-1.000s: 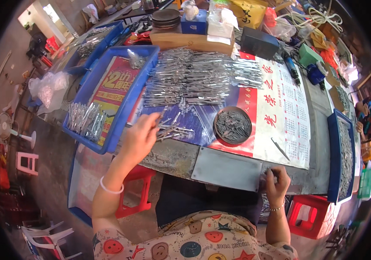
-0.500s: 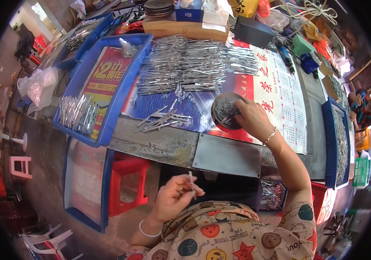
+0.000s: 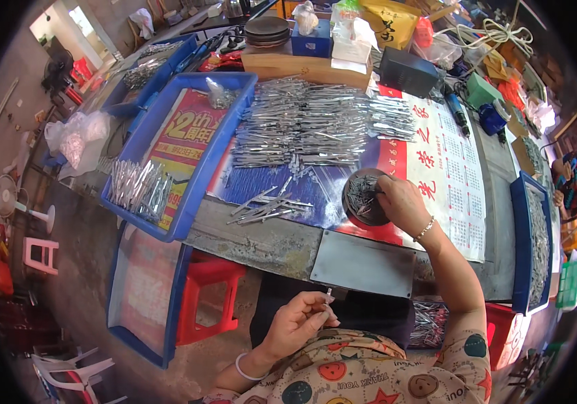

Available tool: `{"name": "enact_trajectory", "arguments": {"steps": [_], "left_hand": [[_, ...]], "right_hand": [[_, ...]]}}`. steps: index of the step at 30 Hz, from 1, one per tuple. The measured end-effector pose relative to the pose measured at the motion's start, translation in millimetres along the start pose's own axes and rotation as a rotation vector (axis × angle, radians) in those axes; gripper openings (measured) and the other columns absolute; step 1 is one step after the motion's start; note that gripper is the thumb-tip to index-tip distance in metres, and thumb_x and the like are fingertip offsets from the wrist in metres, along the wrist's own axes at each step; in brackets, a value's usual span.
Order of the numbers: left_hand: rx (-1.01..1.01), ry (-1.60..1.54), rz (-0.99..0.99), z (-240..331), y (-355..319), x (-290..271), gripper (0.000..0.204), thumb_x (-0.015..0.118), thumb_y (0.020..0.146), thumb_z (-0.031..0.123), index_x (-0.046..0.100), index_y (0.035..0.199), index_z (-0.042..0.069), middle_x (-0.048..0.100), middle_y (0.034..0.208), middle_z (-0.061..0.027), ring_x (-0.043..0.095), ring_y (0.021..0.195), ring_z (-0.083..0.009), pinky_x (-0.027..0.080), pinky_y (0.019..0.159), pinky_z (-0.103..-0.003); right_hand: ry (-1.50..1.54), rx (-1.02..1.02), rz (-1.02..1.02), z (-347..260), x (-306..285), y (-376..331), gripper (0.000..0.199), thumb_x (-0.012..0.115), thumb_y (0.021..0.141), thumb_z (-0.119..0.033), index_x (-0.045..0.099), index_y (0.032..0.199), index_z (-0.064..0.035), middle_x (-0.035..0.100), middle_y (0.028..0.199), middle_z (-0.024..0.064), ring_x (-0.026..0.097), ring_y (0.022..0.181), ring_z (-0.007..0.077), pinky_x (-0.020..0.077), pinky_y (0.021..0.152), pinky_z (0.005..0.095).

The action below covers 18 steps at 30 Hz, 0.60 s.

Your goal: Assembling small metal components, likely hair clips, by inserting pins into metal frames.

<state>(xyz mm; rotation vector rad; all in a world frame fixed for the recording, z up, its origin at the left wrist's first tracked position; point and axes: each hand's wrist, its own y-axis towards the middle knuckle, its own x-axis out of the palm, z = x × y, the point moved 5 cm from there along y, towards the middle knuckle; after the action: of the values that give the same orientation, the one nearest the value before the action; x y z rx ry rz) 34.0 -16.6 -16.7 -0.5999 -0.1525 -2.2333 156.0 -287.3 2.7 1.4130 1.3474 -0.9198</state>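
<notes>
My left hand [image 3: 300, 324] is in front of the bench edge, thumb and fingers pinched round a thin metal piece [image 3: 329, 294] whose tip sticks up. Over at the round dark dish [image 3: 370, 217], my right hand [image 3: 404, 207] has its fingers curled over the right rim, touching or close to the small grey metal parts [image 3: 361, 191] inside. Those fingertips are partly hidden, so what they pinch cannot be made out. Left of the dish, several slim metal strips [image 3: 272, 207] lie in a loose pile. Behind it, many similar strips [image 3: 302, 124] are stacked in dense rows.
A blue tray [image 3: 184, 225] with upright strips stands at the left of the bench. A metal plate [image 3: 362, 262] lies at the front edge. A long blue tray [image 3: 523, 249] of parts is at the right. Below are a red stool [image 3: 211, 296] and a box of strips [image 3: 428, 323].
The whole view has shifted, so the bench sits a little lower and further right. My left hand has turned and moved rightward with the thin piece. My right hand stays at the dish, nearer its rim.
</notes>
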Motion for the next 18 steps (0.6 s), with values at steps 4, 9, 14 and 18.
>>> {"name": "enact_trajectory", "arguments": {"steps": [4,9,14,18], "left_hand": [[0.048,-0.097,0.059,-0.3,8.0,7.2,0.025,0.05,0.096,0.002,0.047,0.12,-0.001,0.059,0.1,-0.0088,0.061,0.091,-0.013,0.052,0.084,-0.026],[0.033,-0.046,0.05,0.1,10.4,10.5,0.024,0.051,0.096,0.002,0.047,0.119,-0.001,0.059,0.103,-0.0093,0.061,0.092,-0.0128,0.052,0.084,-0.026],[0.03,0.04,0.051,2.3,15.0,14.4,0.024,0.052,0.095,0.002,0.048,0.118,-0.002,0.059,0.105,-0.0094,0.06,0.09,-0.0124,0.051,0.081,-0.024],[0.035,0.039,0.081,4.3,19.7,17.6,0.024,0.053,0.095,0.001,0.05,0.118,-0.002,0.059,0.103,-0.008,0.059,0.089,-0.0114,0.051,0.08,-0.024]], "right_hand": [[0.148,-0.014,0.106,3.8,-6.9,-3.6,0.013,0.06,0.077,-0.005,0.054,0.087,-0.0001,0.06,0.083,0.0196,0.059,0.076,0.0405,0.047,0.067,0.0463],[0.371,0.02,0.14,7.7,-18.5,-6.0,0.013,0.061,0.077,-0.001,0.055,0.088,0.0012,0.06,0.078,0.0179,0.062,0.07,0.0319,0.0481,0.064,0.0383],[0.884,0.176,0.049,13.5,-22.0,-16.7,0.01,0.064,0.08,-0.002,0.056,0.084,0.0024,0.06,0.071,0.0067,0.058,0.066,0.0109,0.0464,0.06,0.0273],[1.162,0.24,-0.073,2.9,-19.4,-31.1,0.009,0.062,0.085,-0.002,0.055,0.088,0.002,0.057,0.077,-0.0007,0.053,0.071,0.0054,0.0453,0.064,0.0219]]}}
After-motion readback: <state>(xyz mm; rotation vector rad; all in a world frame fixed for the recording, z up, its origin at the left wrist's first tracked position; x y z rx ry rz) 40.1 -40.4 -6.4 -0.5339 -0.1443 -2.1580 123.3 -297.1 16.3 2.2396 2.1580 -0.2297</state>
